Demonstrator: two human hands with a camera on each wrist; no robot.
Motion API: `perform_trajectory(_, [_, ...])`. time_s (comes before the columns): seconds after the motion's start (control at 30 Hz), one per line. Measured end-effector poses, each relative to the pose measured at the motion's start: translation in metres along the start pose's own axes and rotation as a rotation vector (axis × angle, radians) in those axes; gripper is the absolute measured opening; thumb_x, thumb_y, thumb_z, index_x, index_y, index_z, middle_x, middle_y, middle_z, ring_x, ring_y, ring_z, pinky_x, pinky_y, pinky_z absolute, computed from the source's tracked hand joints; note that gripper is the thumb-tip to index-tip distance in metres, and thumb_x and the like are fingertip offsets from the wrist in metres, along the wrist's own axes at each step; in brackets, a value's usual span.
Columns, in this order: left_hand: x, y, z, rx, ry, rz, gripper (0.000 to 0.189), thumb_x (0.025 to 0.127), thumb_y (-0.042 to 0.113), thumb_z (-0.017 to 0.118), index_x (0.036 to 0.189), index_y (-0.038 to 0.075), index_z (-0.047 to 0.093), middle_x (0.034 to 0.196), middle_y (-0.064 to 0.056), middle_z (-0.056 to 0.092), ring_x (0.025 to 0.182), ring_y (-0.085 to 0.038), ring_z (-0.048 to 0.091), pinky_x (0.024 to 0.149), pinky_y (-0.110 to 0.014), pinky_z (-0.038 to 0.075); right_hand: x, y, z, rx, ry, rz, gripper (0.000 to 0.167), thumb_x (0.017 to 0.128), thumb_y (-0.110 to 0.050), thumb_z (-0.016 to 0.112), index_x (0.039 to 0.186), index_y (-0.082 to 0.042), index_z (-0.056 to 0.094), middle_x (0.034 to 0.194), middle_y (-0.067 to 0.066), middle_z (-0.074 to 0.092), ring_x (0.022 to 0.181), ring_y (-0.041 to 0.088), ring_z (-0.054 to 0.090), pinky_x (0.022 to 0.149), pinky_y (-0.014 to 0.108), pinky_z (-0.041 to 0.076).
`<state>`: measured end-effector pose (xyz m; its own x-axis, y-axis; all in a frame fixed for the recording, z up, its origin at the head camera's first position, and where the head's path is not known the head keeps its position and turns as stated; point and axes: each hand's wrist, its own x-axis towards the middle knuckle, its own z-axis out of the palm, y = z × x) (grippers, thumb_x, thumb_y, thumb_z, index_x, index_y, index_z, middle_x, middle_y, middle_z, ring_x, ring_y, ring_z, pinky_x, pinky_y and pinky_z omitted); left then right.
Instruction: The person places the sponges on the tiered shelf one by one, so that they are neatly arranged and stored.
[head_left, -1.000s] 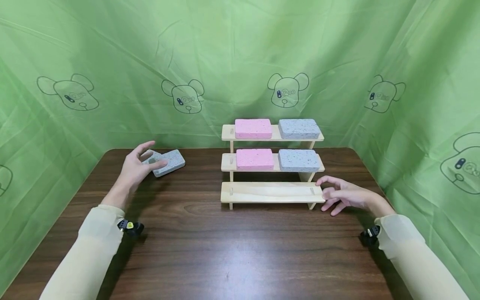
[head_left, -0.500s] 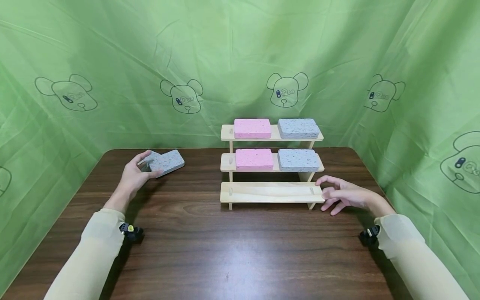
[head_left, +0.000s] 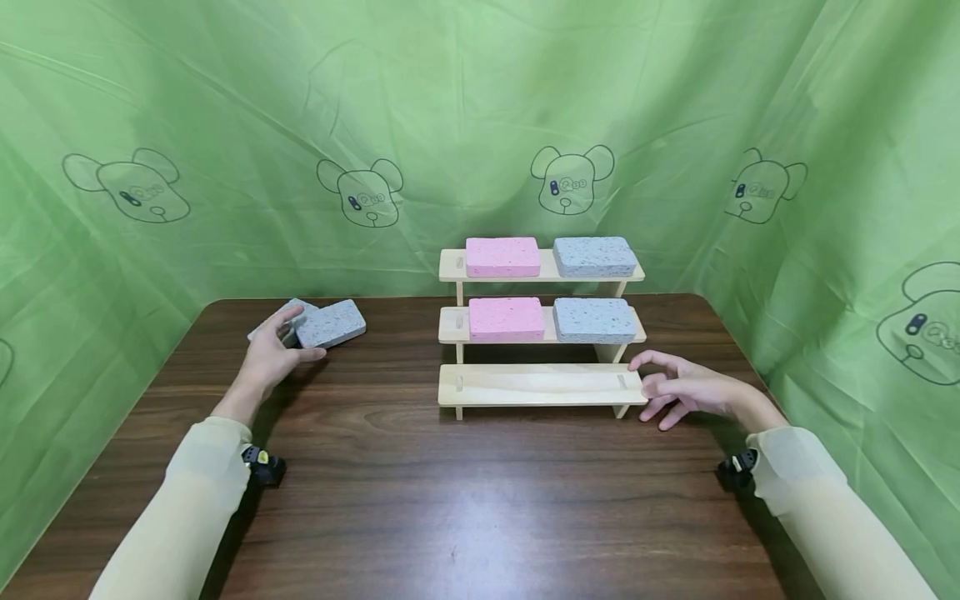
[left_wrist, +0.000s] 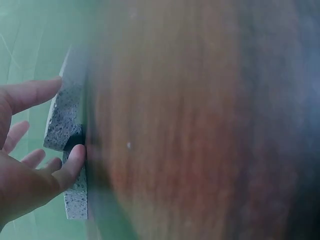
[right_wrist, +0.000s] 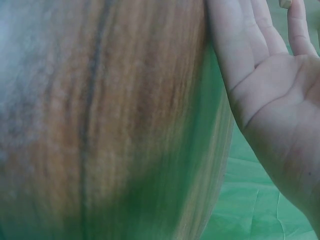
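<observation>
Two speckled blue-grey sponges lie at the table's back left, the right-hand sponge (head_left: 333, 323) tilted with one edge up on the other sponge (left_wrist: 76, 200). My left hand (head_left: 270, 354) reaches around them with thumb and fingers spread. In the head view its thumb lies by the front edge of the right-hand sponge, its index finger over the left one. My right hand (head_left: 690, 390) rests at the right end of the bottom step of a three-step wooden shelf (head_left: 540, 385), thumb and index finger touching that end, other fingers loosely extended.
Pink sponges (head_left: 502, 257) sit on the left of the top and middle steps, with blue sponges (head_left: 595, 257) beside them. The bottom step carries nothing. Green cloth (head_left: 450, 100) hangs behind and at both sides of the brown table (head_left: 450, 500).
My left hand has lowered around the sponges, and its thumb has drawn back to the front edge of the right-hand one. The right hand stays at the shelf end.
</observation>
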<state>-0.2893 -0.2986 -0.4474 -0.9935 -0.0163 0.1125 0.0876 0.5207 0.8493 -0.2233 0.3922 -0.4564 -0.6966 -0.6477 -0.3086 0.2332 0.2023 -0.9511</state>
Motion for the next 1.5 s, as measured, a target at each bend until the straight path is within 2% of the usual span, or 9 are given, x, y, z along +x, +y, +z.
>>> perform_trajectory(0.17, [0.0028,-0.0019,0.0017,0.018,0.009,0.029,0.096,0.073,-0.003,0.088,0.154,0.000,0.037,0.162,-0.022,0.026,0.144,-0.046,0.029,0.117,-0.058,0.025,0.0005,-0.0005,0.0002,-0.004,0.002,0.003,0.037,0.104,-0.002,0.047,0.136,-0.021,0.039,0.124,0.025,0.061,0.103,0.046,0.068,0.075,0.056,0.059])
perform_trajectory(0.37, [0.0039,-0.0017,0.0033,0.019,0.011,0.029,0.095,0.070,-0.008,0.086,0.152,-0.003,0.038,0.160,-0.025,0.029,0.144,-0.042,0.030,0.117,-0.056,0.024,0.0002,-0.0012,0.0013,-0.005,0.009,0.010,0.037,0.104,-0.002,0.047,0.135,-0.022,0.039,0.124,0.023,0.061,0.103,0.045,0.068,0.074,0.056,0.059])
perform_trajectory(0.63, [0.0029,0.0012,0.0053,0.103,0.032,0.024,0.093,0.068,-0.008,0.088,0.148,-0.005,0.041,0.154,-0.032,0.034,0.140,-0.048,0.033,0.115,-0.058,0.028,-0.0003,-0.0016,0.0021,-0.003,0.006,0.006,0.037,0.104,-0.002,0.047,0.135,-0.022,0.040,0.123,0.022,0.062,0.102,0.045,0.068,0.074,0.055,0.060])
perform_trajectory(0.83, [0.0021,0.0002,0.0048,0.167,0.056,0.030,0.089,0.069,-0.004,0.089,0.146,-0.005,0.045,0.152,-0.033,0.037,0.141,-0.048,0.032,0.116,-0.058,0.025,-0.0009,-0.0025,0.0029,0.002,0.008,0.011,0.037,0.104,-0.003,0.047,0.135,-0.021,0.039,0.124,0.023,0.062,0.103,0.045,0.068,0.074,0.056,0.060])
perform_trajectory(1.1, [0.0009,-0.0013,0.0054,0.164,0.065,-0.013,0.088,0.072,0.001,0.088,0.149,-0.001,0.044,0.147,-0.037,0.037,0.134,-0.050,0.036,0.112,-0.058,0.029,-0.0022,-0.0051,0.0049,-0.003,0.014,0.012,0.037,0.104,-0.004,0.048,0.135,-0.020,0.039,0.123,0.023,0.063,0.102,0.045,0.068,0.074,0.055,0.060])
perform_trajectory(1.37, [0.0002,-0.0024,0.0036,0.129,0.074,-0.032,0.087,0.076,0.007,0.088,0.150,0.000,0.043,0.149,-0.031,0.042,0.135,-0.045,0.039,0.112,-0.056,0.031,-0.0020,-0.0032,0.0028,-0.007,0.021,0.016,0.037,0.104,-0.003,0.047,0.136,-0.020,0.039,0.125,0.025,0.061,0.103,0.046,0.068,0.074,0.056,0.059])
perform_trajectory(1.5, [0.0010,-0.0042,0.0009,0.119,0.073,-0.049,0.088,0.078,0.013,0.088,0.152,0.002,0.042,0.152,-0.026,0.042,0.139,-0.045,0.033,0.116,-0.056,0.024,-0.0004,-0.0014,0.0017,-0.013,0.026,0.022,0.037,0.104,-0.004,0.048,0.136,-0.021,0.039,0.125,0.025,0.060,0.103,0.046,0.068,0.075,0.057,0.059])
